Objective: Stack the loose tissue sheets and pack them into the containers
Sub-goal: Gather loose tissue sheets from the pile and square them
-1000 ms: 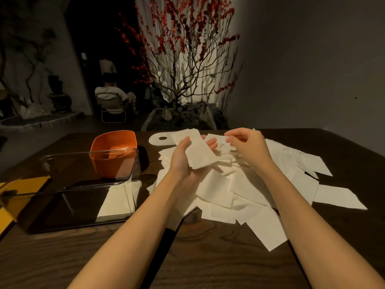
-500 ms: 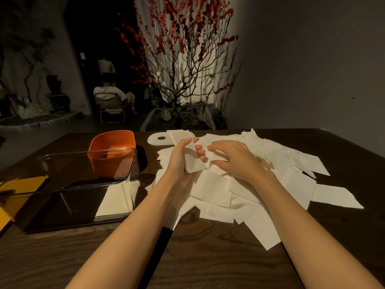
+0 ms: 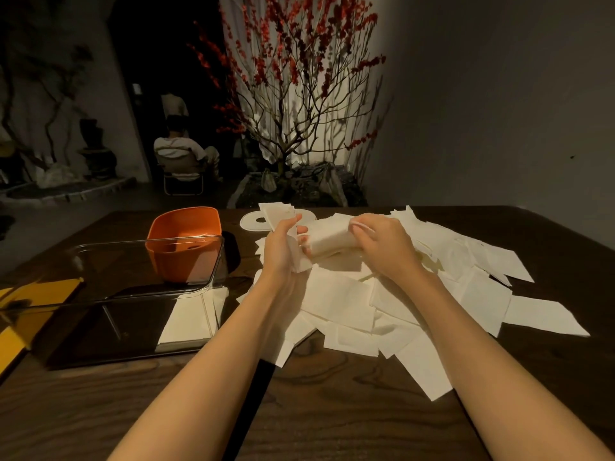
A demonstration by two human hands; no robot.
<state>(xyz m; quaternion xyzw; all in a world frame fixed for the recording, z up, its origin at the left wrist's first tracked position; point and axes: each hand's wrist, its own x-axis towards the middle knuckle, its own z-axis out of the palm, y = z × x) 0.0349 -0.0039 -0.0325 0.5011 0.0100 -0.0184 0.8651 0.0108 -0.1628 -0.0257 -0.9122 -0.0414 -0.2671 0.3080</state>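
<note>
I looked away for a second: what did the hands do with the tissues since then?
The right hand went down to the pile half a second ago and has now lifted a sheet, bringing it toward the stack that the left hand kept holding. The clear box, the orange tub and the rest of the pile stayed put.

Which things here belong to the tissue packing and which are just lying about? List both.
Job:
left hand gripping small white tissue stack
right hand pinching one white tissue sheet
loose white tissue heap
clear plastic container
orange plastic tub

Lying about:
flat white lid
yellow board
dark wooden table
</note>
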